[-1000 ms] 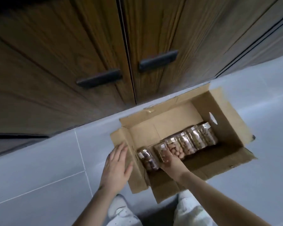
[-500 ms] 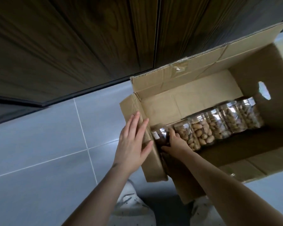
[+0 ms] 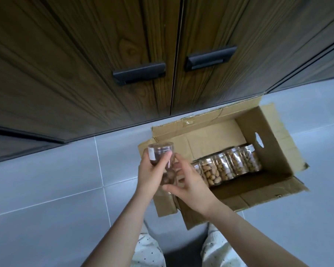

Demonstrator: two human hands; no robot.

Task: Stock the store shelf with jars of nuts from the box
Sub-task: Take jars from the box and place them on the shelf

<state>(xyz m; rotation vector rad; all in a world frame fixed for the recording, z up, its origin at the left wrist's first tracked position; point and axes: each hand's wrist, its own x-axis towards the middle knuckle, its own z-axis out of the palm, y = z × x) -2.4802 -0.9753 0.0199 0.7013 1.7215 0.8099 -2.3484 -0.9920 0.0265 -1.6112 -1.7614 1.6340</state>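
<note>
While lifting the clear nut jar (image 3: 161, 162) above the cardboard box's (image 3: 274, 151) left end, keep both grips closed around it: left hand (image 3: 150, 176) high, right hand (image 3: 191, 185) under base.

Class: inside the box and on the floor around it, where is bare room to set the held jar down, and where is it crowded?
Free: the box bottom between the jar row and far wall; the tiled floor left of the box. Crowded: the jar row along the near side, and the near-left corner where both hands hold the jar.
</note>
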